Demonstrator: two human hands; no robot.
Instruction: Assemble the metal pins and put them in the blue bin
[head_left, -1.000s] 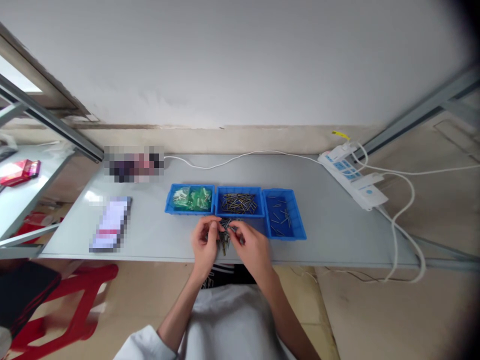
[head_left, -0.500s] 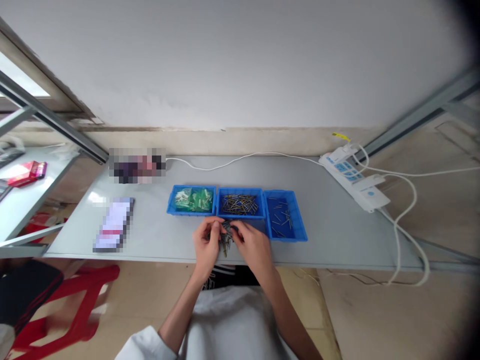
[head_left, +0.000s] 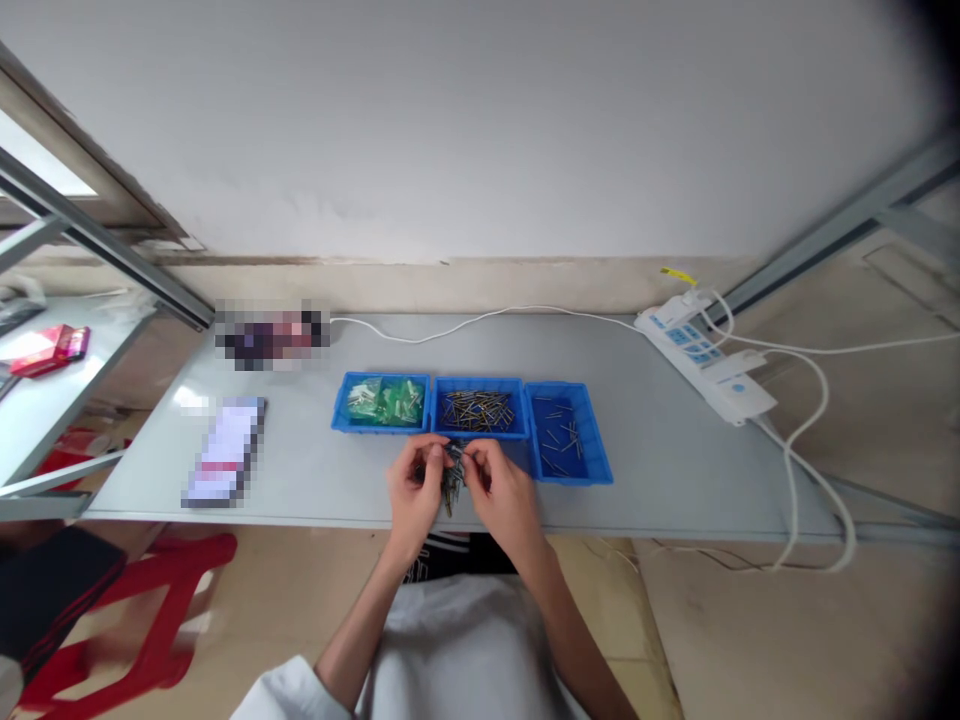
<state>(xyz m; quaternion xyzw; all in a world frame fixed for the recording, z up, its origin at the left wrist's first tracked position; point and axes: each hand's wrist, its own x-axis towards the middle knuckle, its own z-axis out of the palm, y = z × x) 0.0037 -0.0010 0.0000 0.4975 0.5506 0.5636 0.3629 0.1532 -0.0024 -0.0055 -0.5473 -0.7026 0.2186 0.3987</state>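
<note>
My left hand (head_left: 411,492) and my right hand (head_left: 501,492) meet over a small heap of dark metal pins (head_left: 451,482) at the table's near edge. Both hands are pinched, fingertips almost touching, on small parts that I cannot name. Just behind them stand three blue bins in a row: the left bin (head_left: 381,401) holds green and clear parts, the middle bin (head_left: 479,408) holds many dark pins, and the right bin (head_left: 568,432) holds a few scattered pins.
The grey table (head_left: 660,450) carries a white power strip (head_left: 705,366) with cables at the right, and blurred flat items (head_left: 223,452) at the left. A red stool (head_left: 150,620) stands at the lower left. A second table (head_left: 45,390) is at far left.
My hands have drawn closer together over the pin heap, the right fingertips moving left toward the left hand. The bins have not moved.
</note>
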